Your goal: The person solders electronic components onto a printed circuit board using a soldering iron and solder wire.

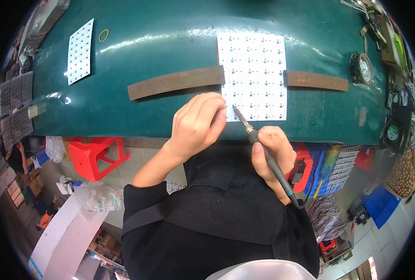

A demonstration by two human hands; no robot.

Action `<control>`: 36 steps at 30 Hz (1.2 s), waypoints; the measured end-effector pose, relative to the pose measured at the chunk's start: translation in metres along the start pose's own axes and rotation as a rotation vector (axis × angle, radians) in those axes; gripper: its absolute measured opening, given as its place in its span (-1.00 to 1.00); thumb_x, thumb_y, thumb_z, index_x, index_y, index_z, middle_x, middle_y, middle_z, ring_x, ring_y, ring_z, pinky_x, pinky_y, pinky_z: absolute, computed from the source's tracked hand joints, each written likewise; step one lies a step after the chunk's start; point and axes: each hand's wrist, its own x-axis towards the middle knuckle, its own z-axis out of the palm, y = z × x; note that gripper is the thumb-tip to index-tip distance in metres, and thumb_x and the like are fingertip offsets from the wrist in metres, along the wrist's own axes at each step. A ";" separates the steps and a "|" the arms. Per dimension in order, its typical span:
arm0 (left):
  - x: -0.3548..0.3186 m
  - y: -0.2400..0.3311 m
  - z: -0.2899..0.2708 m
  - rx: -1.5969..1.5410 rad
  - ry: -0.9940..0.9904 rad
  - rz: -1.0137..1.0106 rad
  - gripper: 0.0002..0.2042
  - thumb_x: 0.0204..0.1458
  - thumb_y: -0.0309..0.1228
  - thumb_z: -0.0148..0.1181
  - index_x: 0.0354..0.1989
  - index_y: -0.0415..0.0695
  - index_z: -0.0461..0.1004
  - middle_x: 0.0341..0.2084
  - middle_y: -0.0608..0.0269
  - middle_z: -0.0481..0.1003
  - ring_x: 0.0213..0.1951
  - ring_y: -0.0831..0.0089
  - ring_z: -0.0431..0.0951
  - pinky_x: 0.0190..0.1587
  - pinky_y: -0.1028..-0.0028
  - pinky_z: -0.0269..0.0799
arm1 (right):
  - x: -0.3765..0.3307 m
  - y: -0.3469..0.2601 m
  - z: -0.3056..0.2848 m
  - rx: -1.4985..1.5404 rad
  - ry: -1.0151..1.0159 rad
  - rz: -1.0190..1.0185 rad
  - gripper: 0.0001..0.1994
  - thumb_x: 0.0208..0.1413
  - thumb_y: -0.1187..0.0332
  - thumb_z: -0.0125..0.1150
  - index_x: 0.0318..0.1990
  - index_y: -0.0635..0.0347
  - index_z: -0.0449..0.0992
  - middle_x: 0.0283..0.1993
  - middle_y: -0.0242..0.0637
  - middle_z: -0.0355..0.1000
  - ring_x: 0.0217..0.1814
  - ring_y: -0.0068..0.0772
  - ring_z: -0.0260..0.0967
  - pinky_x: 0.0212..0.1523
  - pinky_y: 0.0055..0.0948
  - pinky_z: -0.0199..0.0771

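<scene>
A white circuit board (256,77) with rows of dark round spots lies on the green table (170,51). My right hand (275,151) grips a soldering iron (247,127) with a dark handle; its tip points at the lower left part of the board. At the board's lower left edge is my left hand (196,121), fingers curled and pinched together near the iron's tip. What the pinch holds, if anything, is too small to make out. Brown flat strips reach the board's two sides, a left strip (177,83) and a right strip (317,80).
A second white board (80,52) lies at the far left, with a yellow rubber band (100,37) beside it. Stacked grey parts (17,109) line the left edge. A shiny coil (365,68) rests at the right. A red stool (95,158) stands below the table's near edge.
</scene>
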 end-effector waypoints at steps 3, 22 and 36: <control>0.000 0.000 0.003 0.033 0.021 0.020 -0.85 -0.10 -0.66 0.25 -0.35 -0.22 0.46 -0.36 0.16 0.55 -0.34 0.27 0.59 -0.28 0.40 0.52 | -0.001 0.001 0.001 0.013 -0.017 0.045 -0.81 -0.12 0.64 0.29 -0.31 0.41 0.46 -0.46 -0.08 0.46 -0.48 -0.30 0.45 -0.49 -0.48 0.44; -0.003 0.009 0.003 0.045 -0.019 -0.016 -0.83 -0.14 -0.65 0.30 -0.35 -0.21 0.50 -0.25 0.16 0.52 -0.26 0.23 0.57 -0.22 0.37 0.50 | -0.003 0.001 0.002 0.004 -0.012 -0.034 -0.80 -0.13 0.64 0.29 -0.29 0.39 0.46 -0.45 -0.08 0.46 -0.50 -0.29 0.45 -0.52 -0.50 0.43; -0.018 0.014 0.003 -0.066 0.000 -0.098 -0.86 -0.07 -0.66 0.24 -0.32 -0.25 0.47 -0.20 0.04 0.52 -0.20 0.16 0.57 -0.16 0.37 0.51 | -0.016 -0.006 -0.006 0.021 -0.019 0.029 -0.81 -0.14 0.64 0.29 -0.31 0.41 0.46 -0.47 -0.09 0.45 -0.49 -0.28 0.45 -0.51 -0.48 0.44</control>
